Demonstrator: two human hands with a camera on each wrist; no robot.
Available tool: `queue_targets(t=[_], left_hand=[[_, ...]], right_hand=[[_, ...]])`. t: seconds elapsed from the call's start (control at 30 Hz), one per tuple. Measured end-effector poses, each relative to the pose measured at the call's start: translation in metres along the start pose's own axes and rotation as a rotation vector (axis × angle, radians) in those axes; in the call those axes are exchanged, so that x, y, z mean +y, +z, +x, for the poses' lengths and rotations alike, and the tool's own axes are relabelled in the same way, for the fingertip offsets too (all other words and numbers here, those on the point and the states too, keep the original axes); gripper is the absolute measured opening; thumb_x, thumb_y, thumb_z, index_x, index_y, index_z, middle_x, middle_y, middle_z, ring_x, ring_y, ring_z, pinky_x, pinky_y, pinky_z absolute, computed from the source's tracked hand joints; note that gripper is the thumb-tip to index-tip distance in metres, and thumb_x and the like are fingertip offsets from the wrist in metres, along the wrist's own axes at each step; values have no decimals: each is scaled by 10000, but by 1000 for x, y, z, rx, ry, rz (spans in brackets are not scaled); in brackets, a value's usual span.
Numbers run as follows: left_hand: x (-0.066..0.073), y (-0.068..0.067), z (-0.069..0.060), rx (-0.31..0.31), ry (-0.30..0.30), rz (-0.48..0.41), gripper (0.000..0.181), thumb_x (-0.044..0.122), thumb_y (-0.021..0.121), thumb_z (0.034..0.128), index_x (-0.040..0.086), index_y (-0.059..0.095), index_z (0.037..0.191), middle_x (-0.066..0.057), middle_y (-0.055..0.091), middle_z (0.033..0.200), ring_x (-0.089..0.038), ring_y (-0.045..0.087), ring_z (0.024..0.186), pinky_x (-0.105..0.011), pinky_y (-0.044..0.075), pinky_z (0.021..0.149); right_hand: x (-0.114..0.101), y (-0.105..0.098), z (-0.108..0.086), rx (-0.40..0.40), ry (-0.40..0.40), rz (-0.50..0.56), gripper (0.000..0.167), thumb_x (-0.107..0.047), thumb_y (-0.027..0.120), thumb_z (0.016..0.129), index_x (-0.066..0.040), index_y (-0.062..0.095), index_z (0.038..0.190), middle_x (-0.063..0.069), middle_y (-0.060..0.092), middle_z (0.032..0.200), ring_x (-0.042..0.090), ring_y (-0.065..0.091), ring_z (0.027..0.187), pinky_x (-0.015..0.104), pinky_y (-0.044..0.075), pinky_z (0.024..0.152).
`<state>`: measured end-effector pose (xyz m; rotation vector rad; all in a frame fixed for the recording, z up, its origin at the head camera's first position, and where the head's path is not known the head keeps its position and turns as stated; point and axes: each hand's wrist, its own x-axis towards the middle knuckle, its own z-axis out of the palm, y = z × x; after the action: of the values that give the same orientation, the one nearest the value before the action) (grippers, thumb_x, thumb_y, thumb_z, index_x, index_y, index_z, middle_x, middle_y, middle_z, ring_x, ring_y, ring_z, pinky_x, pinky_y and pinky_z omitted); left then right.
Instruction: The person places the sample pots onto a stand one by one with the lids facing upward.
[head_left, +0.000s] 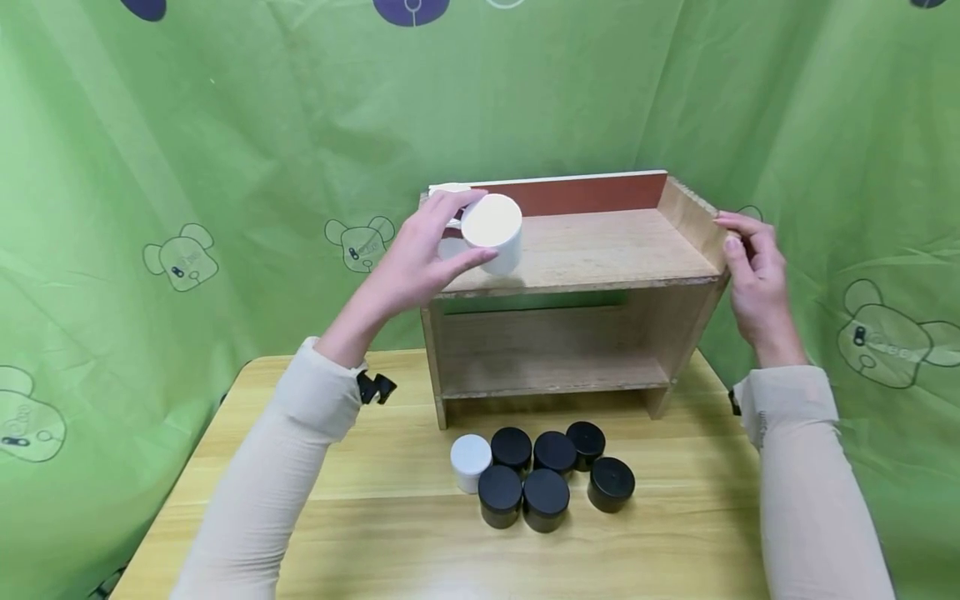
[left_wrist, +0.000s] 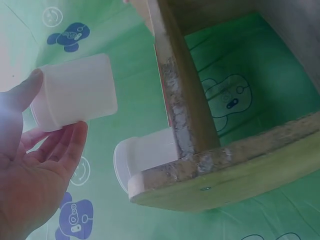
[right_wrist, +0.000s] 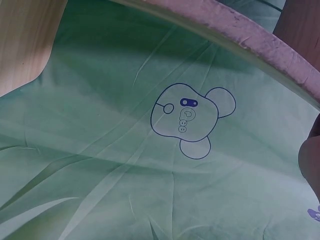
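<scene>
My left hand (head_left: 408, 262) holds a white lidded jar (head_left: 504, 250) between thumb and fingers, above the left part of the shelf unit's top board. In the left wrist view this jar (left_wrist: 82, 92) is tilted in the hand and apart from the wood. Another white jar (left_wrist: 152, 151) stands on the top board at its left end, mostly behind the hand in the head view. My right hand (head_left: 761, 287) grips the upper front edge of the right side panel (head_left: 690, 223) of the wooden shelf unit (head_left: 600, 248). Only a bit of that hand shows in the right wrist view.
On the wooden table (head_left: 360, 533), in front of the unit, stand several black jars (head_left: 546, 493) close together and one white jar (head_left: 471, 457) at their left. The unit has a lower shelf (head_left: 555, 354). A green printed curtain (head_left: 262, 125) hangs behind and at both sides.
</scene>
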<state>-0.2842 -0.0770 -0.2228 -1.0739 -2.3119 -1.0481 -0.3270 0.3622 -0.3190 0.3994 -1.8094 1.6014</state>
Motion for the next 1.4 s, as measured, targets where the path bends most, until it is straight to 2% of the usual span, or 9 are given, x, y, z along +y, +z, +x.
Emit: queue_targets(t=[0.13, 0.3, 0.53, 0.77, 0.93, 1.1, 1.4], left_hand=[[-2, 0, 15, 9, -10, 4, 660, 219, 789, 933, 43, 490, 1494, -134, 551, 1379, -216, 534, 1255, -268, 554, 1054], [-8, 0, 33, 32, -53, -2, 650, 229, 779, 942, 49, 487, 1495, -128, 542, 1367, -205, 559, 1246, -251, 550, 1047], [-20, 0, 51, 69, -93, -1, 641, 258, 762, 957, 61, 479, 1497, -117, 541, 1369, -202, 566, 1251, -259, 527, 1082], [-30, 3, 61, 70, -140, 23, 656, 270, 745, 969, 71, 453, 1522, -112, 525, 1415, -201, 558, 1287, -266, 510, 1116], [-37, 4, 66, 70, -184, 82, 650, 307, 738, 973, 101, 461, 1524, -91, 530, 1425, -192, 543, 1292, -276, 477, 1132], [-42, 5, 70, 56, -249, 140, 655, 354, 720, 982, 136, 451, 1538, -59, 527, 1458, -180, 519, 1311, -302, 436, 1143], [-46, 9, 74, 8, -323, 196, 678, 420, 687, 992, 166, 421, 1562, -40, 506, 1504, -199, 510, 1360, -386, 432, 1177]], right_hand=[[-1, 0, 0, 3, -7, 6, 320, -37, 482, 1065, -37, 625, 1351, -30, 548, 1376, 137, 472, 1345, 152, 387, 1146], [-2, -1, -2, 3, -6, -9, 323, -41, 479, 1067, -39, 623, 1356, -35, 548, 1377, 138, 471, 1348, 151, 388, 1146], [-3, -3, -3, -4, 10, -62, 331, -69, 475, 1075, -63, 610, 1378, -51, 539, 1392, 136, 455, 1371, 151, 381, 1157], [-4, -3, -3, -8, 13, -43, 332, -64, 477, 1074, -66, 612, 1378, -45, 536, 1396, 135, 466, 1359, 151, 396, 1147], [-5, -1, -4, -8, 3, -10, 330, -48, 477, 1070, -53, 617, 1369, -31, 539, 1392, 141, 468, 1353, 152, 401, 1139], [-6, 0, -5, -11, -3, 17, 326, -40, 480, 1067, -42, 618, 1363, -22, 544, 1385, 141, 473, 1344, 150, 406, 1128], [-6, -1, -5, -11, 8, 5, 330, -44, 480, 1067, -54, 615, 1369, -31, 543, 1388, 138, 468, 1356, 151, 398, 1144]])
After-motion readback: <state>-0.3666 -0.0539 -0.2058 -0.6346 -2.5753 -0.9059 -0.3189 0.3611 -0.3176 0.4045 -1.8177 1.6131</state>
